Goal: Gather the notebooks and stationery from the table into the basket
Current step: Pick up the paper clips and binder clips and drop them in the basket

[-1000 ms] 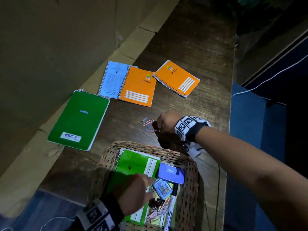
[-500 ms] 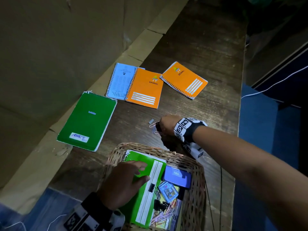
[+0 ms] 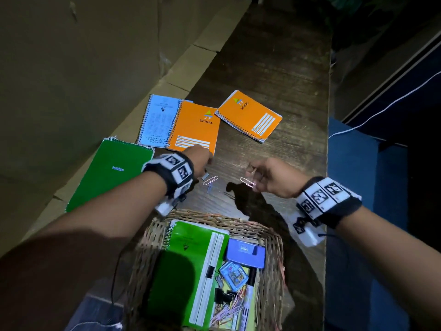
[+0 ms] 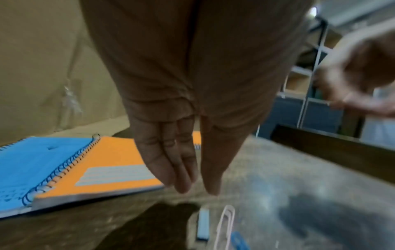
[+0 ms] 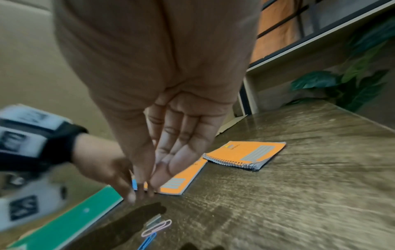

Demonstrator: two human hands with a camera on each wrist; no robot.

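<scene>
On the wooden table [image 3: 274,80] lie a green notebook [image 3: 114,173], a blue one [image 3: 160,120] and two orange ones [image 3: 195,127] [image 3: 250,115]. In front of them sit a grey staple strip [image 3: 205,176], a pink paper clip [image 3: 210,180] and a blue clip [image 3: 210,188]. My left hand [image 3: 207,161] hovers just above them with straight fingers [image 4: 181,182] and holds nothing. My right hand [image 3: 253,173] is raised to their right and pinches another pink paper clip [image 3: 248,182]. The wicker basket [image 3: 214,216] stands nearest me.
The basket holds a green notebook [image 3: 191,259], a purple box [image 3: 245,255], binder clips and several paper clips. A cardboard wall [image 3: 83,68] runs along the table's left side. The table's right edge [image 3: 327,139] drops to a blue surface with a white cable [image 3: 381,111].
My left hand has come out of the basket and reached forward to the loose clips. My right hand has lifted off the table with a pink clip and drawn back to the right.
</scene>
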